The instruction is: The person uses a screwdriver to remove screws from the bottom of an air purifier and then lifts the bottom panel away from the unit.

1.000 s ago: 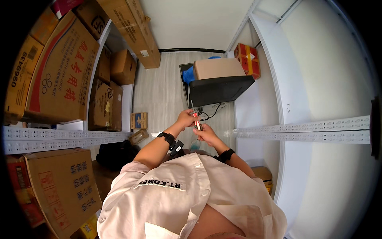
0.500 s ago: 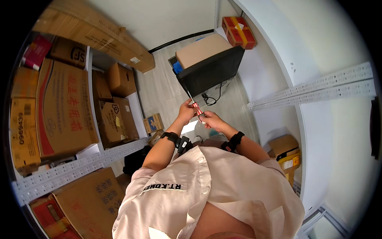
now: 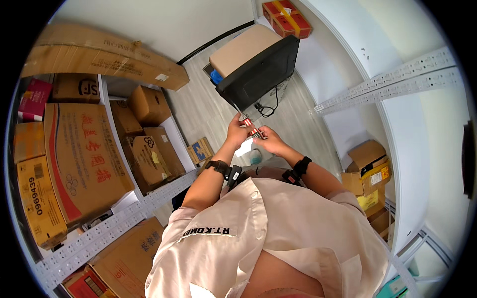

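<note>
L hand (image 3: 237, 131) is pinching the upper, red-and-white striped end of a flag-patterned tool (image 3: 256, 133), thumb & index closing on it w/ little gap, other fingers curling. R hand (image 3: 271, 141) is gripping the lower, dark star-dotted end, fingers folding in & thumb pressing near the tip; exact finger spread at R is hard to tell at this size. Tool is sitting btwn the two hands, out in front of the chest, slanting from upper L to lower R, above the grey wood-grain floor (image 3: 194, 99). Black wrist straps (image 3: 298, 169) are wrapping both wrists; L one is carrying a small blk module (image 3: 233, 176). Just beyond the hands a blk panel (image 3: 261, 72) is leaning at a tilt, w/ a tan box (image 3: 243, 49) resting behind it & a bit of blue plastic (image 3: 215, 77) showing at its L. Blk cord (image 3: 269, 114) is looping on the floor near the panel's lower edge. Red box w/ yellow tape (image 3: 287, 20) is standing at the far R corner. On L, wht perforated shelving (image 3: 114, 223) is holding brown cartons, incl. a big red-printed carton (image 3: 82, 164); a long carton (image 3: 109, 54) is lying at upper L. Small brown-and-blue box (image 3: 199, 150) is resting near the L shelving. On R, a carton w/ raised flaps (image 3: 366, 159) is sitting on a lower shelf. Pale shirt (image 3: 298, 218) is filling the bottom.
</note>
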